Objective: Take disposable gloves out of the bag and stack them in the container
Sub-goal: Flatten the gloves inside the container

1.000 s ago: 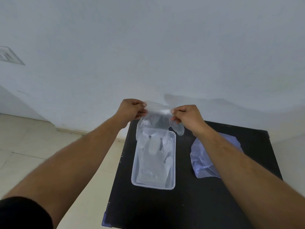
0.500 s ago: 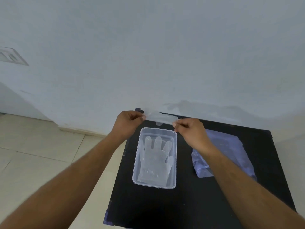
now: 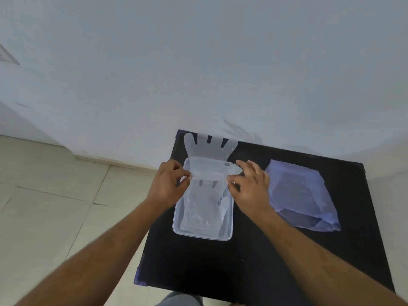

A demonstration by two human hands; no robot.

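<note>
A clear disposable glove (image 3: 209, 152) is stretched flat over the far end of the clear rectangular container (image 3: 203, 234). Its fingers reach past the container's far rim toward the wall. My left hand (image 3: 169, 184) pinches the glove's cuff at the left. My right hand (image 3: 250, 186) pinches the cuff at the right with thumb and forefinger, its other fingers spread. Another clear glove (image 3: 205, 206) lies flat inside the container, fingers pointing away from me. The purple-tinted plastic bag (image 3: 302, 195) lies to the right of the container.
Everything rests on a small black table (image 3: 254, 261) against a pale wall (image 3: 198, 62). The table's left edge drops to a tiled floor (image 3: 55, 206). A vent (image 3: 7, 55) sits on the wall at far left.
The glove hung down from my raised hands a second ago. Both hands have come down and toward me, and the glove is now laid out flat, fingers pointing away over the container's far end.
</note>
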